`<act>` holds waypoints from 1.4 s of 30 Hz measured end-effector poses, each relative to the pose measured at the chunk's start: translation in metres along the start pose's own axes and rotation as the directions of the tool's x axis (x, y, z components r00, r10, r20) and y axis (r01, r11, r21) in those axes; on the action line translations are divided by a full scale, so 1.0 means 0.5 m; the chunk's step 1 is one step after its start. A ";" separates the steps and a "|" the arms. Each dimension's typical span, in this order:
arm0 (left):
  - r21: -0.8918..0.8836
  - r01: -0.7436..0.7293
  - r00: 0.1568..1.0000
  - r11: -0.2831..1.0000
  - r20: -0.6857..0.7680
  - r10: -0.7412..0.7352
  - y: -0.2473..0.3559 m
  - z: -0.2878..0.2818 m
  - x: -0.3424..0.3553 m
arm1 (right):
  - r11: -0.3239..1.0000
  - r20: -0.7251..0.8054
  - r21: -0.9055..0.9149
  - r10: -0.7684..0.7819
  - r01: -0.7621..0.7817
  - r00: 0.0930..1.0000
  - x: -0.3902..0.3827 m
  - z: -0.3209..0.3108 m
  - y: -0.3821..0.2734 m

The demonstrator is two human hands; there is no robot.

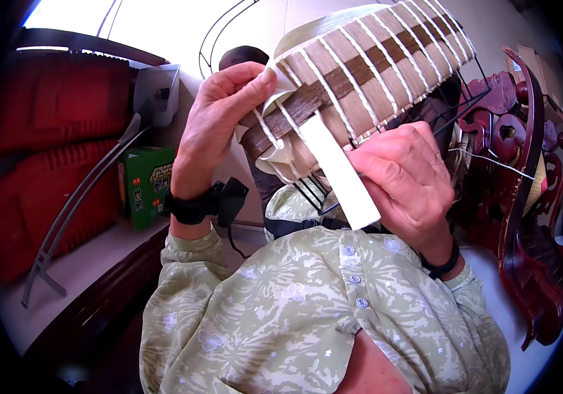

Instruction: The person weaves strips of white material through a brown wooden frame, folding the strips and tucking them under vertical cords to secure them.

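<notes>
A basket (360, 69) of woven wood-coloured bands, with white twisted cords running across it, is tilted in front of my chest on a black wire frame (472, 100). My left hand (232, 98) pinches a curled part of a flat cream strip (344, 174) against the side of the basket. The strip's straight end slants down toward my chest. My right hand (409, 174) is closed beside the lower rim, thumb and fingers at the strip's right edge. A small cream curl (276, 152) sticks out between the cords near the basket's left end. The fingertips of my right hand are partly hidden.
To the left are red padded cushions (52, 105), a green printed box (147, 187), a grey bin (157, 92) and a curved grey metal part (78, 217). At right stands carved dark-red wooden furniture (518, 197). A dark round object (243, 55) shows behind my left hand.
</notes>
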State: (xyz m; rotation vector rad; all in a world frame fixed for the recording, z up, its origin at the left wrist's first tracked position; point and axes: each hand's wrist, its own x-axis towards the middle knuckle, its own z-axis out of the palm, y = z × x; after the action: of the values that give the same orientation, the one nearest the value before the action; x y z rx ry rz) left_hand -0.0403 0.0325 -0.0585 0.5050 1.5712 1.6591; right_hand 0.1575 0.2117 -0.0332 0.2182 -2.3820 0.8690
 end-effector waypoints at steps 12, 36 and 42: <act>0.049 -0.044 0.998 0.998 -0.034 0.046 -0.016 0.001 -0.003 | 0.998 -0.089 0.061 -0.003 0.009 0.996 0.001 0.035 -0.007; 0.077 -0.074 0.997 0.994 -0.012 0.075 -0.012 0.012 -0.020 | 0.914 0.349 0.369 0.030 -0.167 0.937 0.020 -0.029 -0.006; 0.033 -0.088 0.995 0.996 -0.033 0.089 -0.021 0.017 -0.017 | 0.926 0.281 0.350 0.037 -0.139 0.959 -0.018 -0.020 -0.003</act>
State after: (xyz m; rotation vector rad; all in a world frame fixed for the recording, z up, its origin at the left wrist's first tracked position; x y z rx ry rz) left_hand -0.0263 0.0310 -0.0656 0.5726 1.6227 1.7204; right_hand 0.1701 0.2163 -0.0315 0.4009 -2.4710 1.4097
